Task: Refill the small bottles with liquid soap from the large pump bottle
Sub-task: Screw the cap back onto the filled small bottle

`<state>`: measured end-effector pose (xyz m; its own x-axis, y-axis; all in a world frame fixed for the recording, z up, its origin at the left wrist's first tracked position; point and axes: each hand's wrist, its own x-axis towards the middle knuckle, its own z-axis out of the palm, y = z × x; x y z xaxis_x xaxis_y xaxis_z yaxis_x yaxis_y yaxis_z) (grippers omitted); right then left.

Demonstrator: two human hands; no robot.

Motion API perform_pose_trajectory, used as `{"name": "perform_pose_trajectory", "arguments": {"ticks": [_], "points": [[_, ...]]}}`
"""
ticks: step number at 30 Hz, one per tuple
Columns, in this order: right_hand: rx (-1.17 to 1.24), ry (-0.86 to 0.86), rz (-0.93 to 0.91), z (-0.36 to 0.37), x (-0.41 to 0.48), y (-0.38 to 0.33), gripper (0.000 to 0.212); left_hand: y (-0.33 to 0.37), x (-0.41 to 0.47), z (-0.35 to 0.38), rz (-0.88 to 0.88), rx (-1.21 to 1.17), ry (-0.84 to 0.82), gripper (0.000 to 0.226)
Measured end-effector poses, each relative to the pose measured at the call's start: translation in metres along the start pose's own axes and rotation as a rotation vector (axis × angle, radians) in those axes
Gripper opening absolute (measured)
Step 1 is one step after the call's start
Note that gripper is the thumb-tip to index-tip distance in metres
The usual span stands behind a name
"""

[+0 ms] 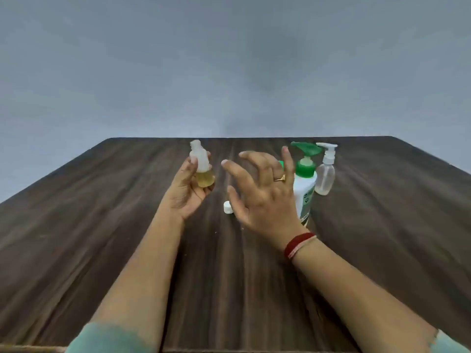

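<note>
1. Left hand (187, 189): raised over the table (102, 225), palm turned inward, fingers and thumb curled round the small bottle (202, 161), held upright above the far middle of the tabletop.
2. Right hand (262, 192): lifted, back toward the camera, fingers splayed wide and slightly bent, gripping nothing; just in front of the large pump bottle (304, 189) and hiding part of it. Gold ring (279, 178) on one finger, red thread band (299, 244) at the wrist.
3. Small bottle: uncapped, threaded neck bare; yellowish liquid in the bottom part, cloudy pale plastic above.
4. Large pump bottle: upright on the table, right of centre; opaque white body, green collar and broad green pump head; level inside not visible.
5. Clear pump bottle (325, 174): just beside the large one, to its right; see-through plastic, white pump; contents hard to tell.
6. White cap (228, 207): small and round, lying on the table between the hands.
7. Table: dark brown, streaky wood grain. Plain grey wall (229, 59) behind.
</note>
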<state>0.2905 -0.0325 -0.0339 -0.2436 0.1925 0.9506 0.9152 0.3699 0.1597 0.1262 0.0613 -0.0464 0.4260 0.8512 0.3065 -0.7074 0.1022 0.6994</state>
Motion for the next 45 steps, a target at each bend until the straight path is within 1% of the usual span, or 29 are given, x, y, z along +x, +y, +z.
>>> {"name": "perform_pose_trajectory", "arguments": {"ticks": [2,4,8,10,12,14,15,17,21,24,29,32,34,35,37,39,42,45], "points": [[0.087,-0.1,0.012,0.002,-0.005,-0.01,0.049,0.003,0.0,-0.001,0.005,-0.046,0.0,0.049],[0.13,-0.257,0.081,0.005,-0.011,-0.017,0.055,0.008,-0.001,-0.004,0.027,-0.078,0.03,0.052],[0.228,-0.654,0.419,0.01,-0.011,-0.015,0.063,0.013,-0.001,-0.008,0.083,-0.094,0.089,0.065],[0.256,-0.805,0.527,0.016,-0.011,-0.011,0.065,0.012,-0.002,-0.007,0.086,-0.097,0.107,0.072],[0.263,-0.946,0.588,0.025,-0.01,-0.008,0.064,0.01,-0.003,-0.005,0.081,-0.108,0.111,0.073],[0.251,-1.051,0.623,0.035,-0.006,-0.006,0.064,0.01,-0.003,-0.004,0.078,-0.117,0.11,0.066],[0.241,-1.093,0.631,0.04,-0.005,-0.005,0.064,0.009,-0.003,-0.003,0.077,-0.12,0.109,0.063],[0.208,-1.13,0.623,0.048,-0.001,-0.003,0.062,0.009,-0.004,-0.003,0.079,-0.12,0.109,0.066],[0.164,-1.061,0.612,0.058,0.001,0.0,0.044,0.006,-0.003,-0.004,0.077,-0.098,0.105,0.059],[0.252,-0.934,0.676,0.057,0.002,0.003,0.033,0.005,-0.002,-0.002,0.064,-0.1,0.093,0.069],[0.603,-0.528,0.85,0.044,0.024,0.015,0.017,-0.002,-0.002,0.005,0.029,-0.091,0.065,0.073],[0.851,-0.277,0.914,0.028,0.044,0.013,0.025,-0.009,-0.003,0.013,-0.018,-0.091,0.015,0.058],[1.027,-0.162,0.931,0.017,0.056,0.009,0.021,-0.012,-0.004,0.016,-0.037,-0.082,-0.004,0.052],[1.077,-0.153,0.914,0.013,0.061,0.008,0.021,-0.014,-0.004,0.016,-0.045,-0.068,-0.007,0.052],[1.081,-0.192,0.843,0.009,0.066,0.008,0.022,-0.016,-0.004,0.016,-0.062,-0.034,-0.013,0.053],[1.024,-0.226,0.787,0.008,0.067,0.01,0.025,-0.018,-0.003,0.015,-0.081,-0.025,-0.017,0.054],[0.911,-0.273,0.762,0.009,0.068,0.015,0.034,-0.018,-0.003,0.017,-0.09,-0.02,-0.037,0.052],[0.855,-0.324,0.738,0.009,0.074,0.018,0.029,-0.018,-0.004,0.02,-0.101,-0.027,-0.057,0.052]]}}
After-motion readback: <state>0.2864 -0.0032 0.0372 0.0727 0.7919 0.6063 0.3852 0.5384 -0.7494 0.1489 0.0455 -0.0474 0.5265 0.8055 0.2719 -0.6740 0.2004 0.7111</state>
